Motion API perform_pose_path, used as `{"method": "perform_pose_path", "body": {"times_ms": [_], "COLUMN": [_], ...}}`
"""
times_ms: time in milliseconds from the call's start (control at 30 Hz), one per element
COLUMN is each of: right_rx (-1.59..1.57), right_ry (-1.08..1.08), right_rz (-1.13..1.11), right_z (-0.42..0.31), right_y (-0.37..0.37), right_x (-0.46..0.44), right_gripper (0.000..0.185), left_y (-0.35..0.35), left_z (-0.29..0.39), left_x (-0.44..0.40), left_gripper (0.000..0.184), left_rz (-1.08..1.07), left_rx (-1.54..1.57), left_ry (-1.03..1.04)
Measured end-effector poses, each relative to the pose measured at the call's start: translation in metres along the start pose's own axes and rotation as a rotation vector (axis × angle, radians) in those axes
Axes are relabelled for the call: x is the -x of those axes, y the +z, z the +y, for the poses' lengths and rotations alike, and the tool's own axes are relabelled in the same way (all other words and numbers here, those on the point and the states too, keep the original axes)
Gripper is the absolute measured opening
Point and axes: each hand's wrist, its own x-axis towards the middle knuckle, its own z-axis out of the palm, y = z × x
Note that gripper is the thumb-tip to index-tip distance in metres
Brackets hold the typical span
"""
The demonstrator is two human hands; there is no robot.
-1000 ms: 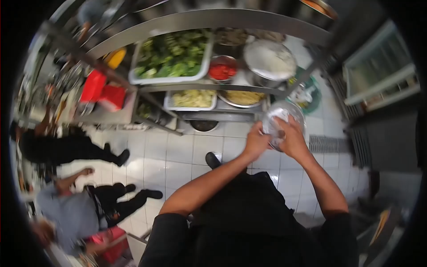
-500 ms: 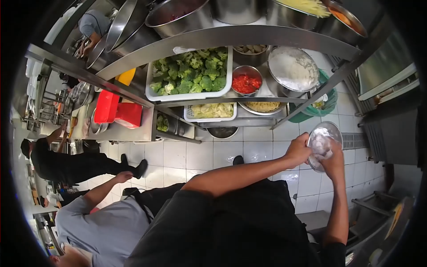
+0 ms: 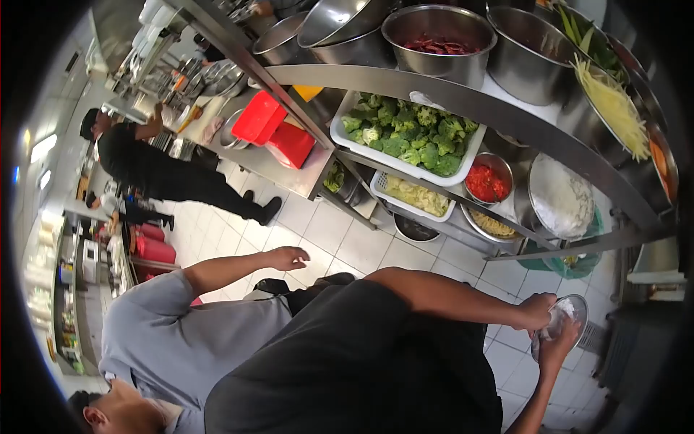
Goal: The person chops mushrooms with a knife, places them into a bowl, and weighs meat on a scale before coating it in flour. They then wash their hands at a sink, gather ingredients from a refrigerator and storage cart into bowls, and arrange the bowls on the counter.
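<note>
A small metal bowl point(image 3: 578, 309) with white powder in it is at the right, held above the tiled floor and tilted. My left hand point(image 3: 536, 311) is closed on the bowl's near-left rim. Inside the bowl, my right hand point(image 3: 557, 341) has its fingers curled and dusted white. What those fingers grip, if anything, is hidden. Beyond the hands, on the shelf, stand a large metal bowl of white powder point(image 3: 560, 195) and a small metal pot of chopped red pieces point(image 3: 488, 179).
A metal rack point(image 3: 463, 69) carries a white tray of broccoli point(image 3: 408, 137), a basket of pale vegetables point(image 3: 416, 195) and several steel pots. A green bin point(image 3: 578, 262) stands below. A person in grey point(image 3: 210, 333) is close on my left; another in black point(image 3: 173, 163) stands farther off.
The view has swung left, so the rack appears tilted and more of the kitchen shows. My hands and the bowl now appear lower and farther right. The person in grey has moved an arm forward.
</note>
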Motion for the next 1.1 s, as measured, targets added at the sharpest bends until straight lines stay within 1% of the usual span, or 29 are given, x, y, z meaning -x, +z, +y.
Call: {"method": "perform_pose_path", "body": {"times_ms": [100,133,200,233,267,367,433,467,567,600,633,700,733,767,800,833,867,900,967,1067,1100], "right_rx": [-0.301,-0.553,-0.283,-0.144,-0.334,-0.362,-0.056,0.095,0.156,0.003,-0.009,-0.028,-0.032,-0.023,-0.009,0.009,-0.035,-0.083,-0.018,0.128,0.169], "right_ry": [0.055,0.094,0.086,0.083,0.21,0.159,0.116,0.09,-0.02,0.053,-0.035,-0.202,-0.3,-0.323,-0.337,-0.337,-0.342,-0.356,-0.385,-0.509,-0.531], "right_rz": [0.11,0.165,0.117,0.092,-0.002,-0.114,-0.095,-0.088,-0.007,-0.175,-0.226,-0.329,-0.21,-0.182,-0.16,-0.146,-0.174,-0.188,-0.206,-0.118,-0.161], "right_z": [0.027,0.048,0.082,0.075,0.065,0.063,0.032,0.027,0.051,0.043,0.042,0.045,0.057,0.064,0.064,0.065,0.063,0.058,0.059,0.057,0.052], "right_y": [-0.018,0.0,0.026,0.018,0.014,0.011,-0.015,-0.026,-0.03,-0.052,-0.065,-0.084,-0.066,-0.052,-0.042,-0.037,-0.034,-0.031,-0.033,-0.038,-0.04], "right_x": [-0.025,-0.03,-0.045,-0.051,-0.054,-0.07,-0.078,-0.082,-0.08,-0.081,-0.084,-0.086,-0.088,-0.089,-0.092,-0.09,-0.091,-0.1,-0.111,-0.122,-0.118], "right_gripper": [0.07,0.064,0.058,0.055,0.048,0.046,0.052,0.055,0.067,0.08,0.082,0.086,0.076,0.07,0.063,0.057,0.048,0.039,0.037,0.04,0.042], "left_y": [0.006,0.011,0.026,0.027,0.027,0.03,0.033,0.036,0.041,0.037,0.035,0.033,0.032,0.033,0.033,0.033,0.032,0.029,0.024,0.014,0.012], "left_z": [0.025,0.027,0.021,0.02,0.019,0.013,0.028,0.029,0.024,0.03,0.036,0.039,0.043,0.045,0.038,0.042,0.032,0.035,0.027,0.032,0.031], "left_x": [-0.018,-0.022,-0.035,-0.042,-0.046,-0.06,-0.061,-0.071,-0.089,-0.087,-0.085,-0.087,-0.081,-0.079,-0.083,-0.08,-0.081,-0.075,-0.076,-0.066,-0.063], "left_gripper": [0.016,0.016,0.018,0.018,0.018,0.019,0.019,0.019,0.018,0.019,0.021,0.016,0.016,0.016,0.019,0.02,0.02,0.018,0.015,0.016,0.016], "left_rz": [-0.014,-0.039,-0.07,-0.066,-0.067,-0.055,0.02,0.01,0.0,-0.012,-0.024,-0.051,-0.069,-0.093,-0.109,-0.127,-0.12,-0.095,-0.047,0.037,0.078], "left_rx": [-0.062,-0.09,-0.14,-0.113,-0.087,-0.063,-0.07,-0.068,-0.045,-0.052,-0.06,-0.043,-0.037,-0.03,-0.023,-0.007,0.031,0.012,-0.005,-0.031,-0.05], "left_ry": [0.03,0.034,0.037,0.014,-0.011,-0.07,-0.087,-0.063,0.008,0.002,-0.004,-0.028,-0.034,-0.046,-0.01,-0.108,-0.064,-0.074,-0.07,-0.048,-0.039]}}
